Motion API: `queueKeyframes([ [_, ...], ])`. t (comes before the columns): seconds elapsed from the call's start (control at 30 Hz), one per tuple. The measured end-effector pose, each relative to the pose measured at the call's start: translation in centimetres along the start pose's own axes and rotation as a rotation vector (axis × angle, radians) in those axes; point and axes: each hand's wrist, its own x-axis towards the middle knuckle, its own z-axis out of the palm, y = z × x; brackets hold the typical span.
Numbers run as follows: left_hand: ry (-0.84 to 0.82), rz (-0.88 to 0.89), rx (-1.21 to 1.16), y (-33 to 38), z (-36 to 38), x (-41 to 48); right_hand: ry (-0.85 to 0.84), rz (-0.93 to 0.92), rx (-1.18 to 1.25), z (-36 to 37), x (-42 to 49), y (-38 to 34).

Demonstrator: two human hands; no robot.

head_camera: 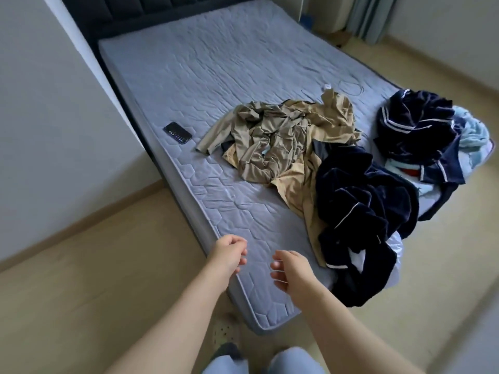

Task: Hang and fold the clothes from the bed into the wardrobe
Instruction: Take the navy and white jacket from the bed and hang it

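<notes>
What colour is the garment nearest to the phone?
Khaki garment: olive-tan, plain, shown in the head view.

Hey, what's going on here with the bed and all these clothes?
A person stands at the corner of the mattress, left hand and right hand held out over it, both empty. Crumpled tan clothes lie mid-bed, a navy garment beside them hangs over the edge, and another navy pile sits further right. A phone lies to the left. Nothing is picked up yet.
</notes>
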Motion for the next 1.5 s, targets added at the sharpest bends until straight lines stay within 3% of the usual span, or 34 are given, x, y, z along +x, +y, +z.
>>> queueKeyframes([
  [0.2, 0.005, -0.001, 0.035, 4.0, 5.4, 4.8, -0.002, -0.015, 0.059, -3.8, 5.5, -5.3],
  [0.47, 0.144, -0.122, -0.095, 7.8, 17.2, 9.9, 0.005, 0.015, -0.047, -11.4, 14.8, -13.4],
  [0.77, 0.163, -0.142, -0.014, 10.0, 27.1, 16.5, 0.058, -0.209, -0.470, -19.3, 24.3, -18.2],
  [0.9, 0.113, -0.090, 0.117, 9.5, 31.6, 20.4, 0.247, -0.372, -0.763, -23.1, 28.1, -18.6],
  [1.0, -0.028, -0.042, 0.232, 8.2, 35.2, 22.6, 0.287, -0.290, -0.935, -25.8, 30.7, -17.2],
  [1.13, -0.122, -0.025, 0.330, 6.8, 38.8, 24.7, 0.241, -0.098, -0.892, -28.1, 33.1, -14.7],
  [1.27, -0.103, -0.181, 0.266, 5.8, 41.3, 26.5, 0.164, -0.166, -0.725, -28.7, 35.4, -13.6],
  [1.37, -0.082, -0.287, 0.344, 4.7, 42.4, 27.1, 0.063, -0.296, -0.543, -28.8, 36.6, -12.8],
  [1.5, -0.006, -0.253, 0.388, 3.3, 40.9, 26.8, 0.135, -0.133, -0.317, -28.8, 36.1, -11.9],
])
